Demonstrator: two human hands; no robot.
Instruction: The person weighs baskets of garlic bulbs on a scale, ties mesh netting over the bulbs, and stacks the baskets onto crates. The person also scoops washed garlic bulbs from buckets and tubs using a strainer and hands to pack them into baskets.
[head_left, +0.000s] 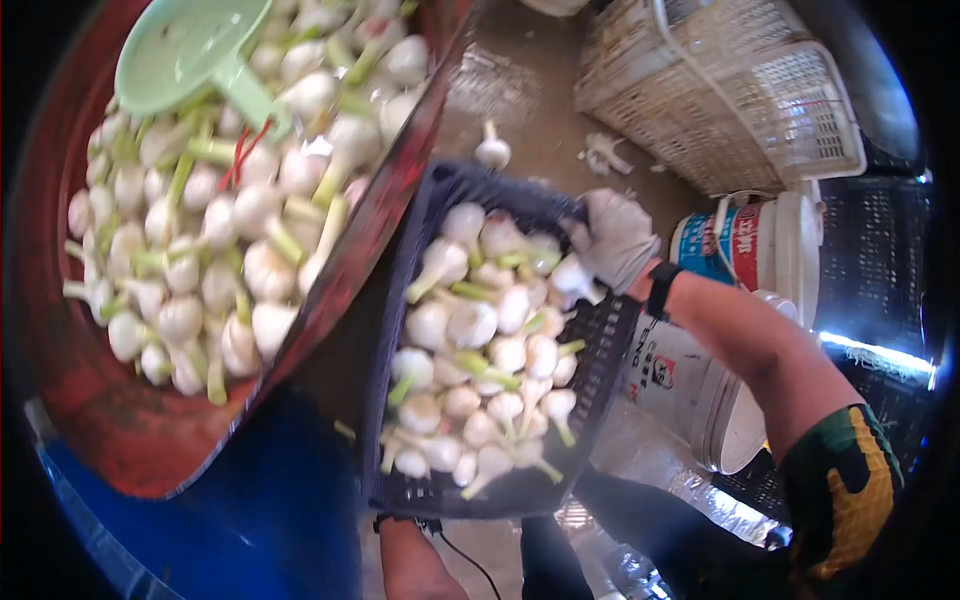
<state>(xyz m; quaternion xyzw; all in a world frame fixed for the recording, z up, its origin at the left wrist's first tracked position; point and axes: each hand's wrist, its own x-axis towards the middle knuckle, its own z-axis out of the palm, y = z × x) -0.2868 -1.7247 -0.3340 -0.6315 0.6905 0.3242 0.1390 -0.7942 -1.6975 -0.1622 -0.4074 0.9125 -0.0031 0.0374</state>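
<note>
A dark plastic crate (600, 385) of white garlic bulbs (472, 324) with short green stems is in front of me. My right hand (612, 238), in a pale glove, grips the crate's far right rim with its fingers curled over the edge. My left forearm (412, 568) reaches to the crate's near left corner. The crate hides my left hand and its fingers. Left of the crate stands a big red tub (350, 225), heaped with garlic bulbs (268, 270). On that heap lies a pale green plastic scoop (180, 55) with a red string by its handle.
One loose garlic bulb (492, 152) lies on the wet floor beyond the crate. White mesh baskets (700, 100) stand at the upper right. Plastic buckets (685, 390) are below my right arm. A blue container (270, 500) is at the lower left, and dark crates (870, 250) stand far right.
</note>
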